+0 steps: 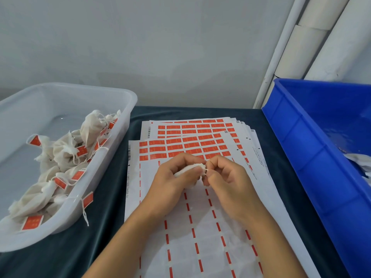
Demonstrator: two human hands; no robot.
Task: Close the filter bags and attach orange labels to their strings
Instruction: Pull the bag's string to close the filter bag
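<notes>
**One bag in hand, a tray already labelled**

Nearest the camera lies the top label sheet [200,227] — most of its lower part is stripped, leaving white backing crossed by short orange dashes, so a good many labels have already been used. Above it both hands meet over the middle of the sheet. The left hand [170,177] curls round a small white filter bag [189,169], holding its body in the palm with the neck pointing right. The right hand [224,175] pinches at the neck, thumb and forefinger pressed together on what looks like the white string [205,169]; the string itself is too fine to follow. My reading is that this bag is being drawn closed and has no label yet — none shows on it.

Beyond the hands, three rows of unused orange labels [180,147] remain on the top sheet, and more full sheets are fanned beneath it, so supply is no limit. The labels carry small pale marks, too blurred to read. Along the sheet's left edge run a barcode and a line of printed digits, also not legible.

To the left, the clear plastic tray [112,177] holds a heap of finished bags [64,153], tied shut with orange tags on their strings; one tag hangs over the rim. To the right, the blue bin [301,157] shows a few white bags [359,161] at its edge, apparently still waiting. How many are left is hidden.
</notes>
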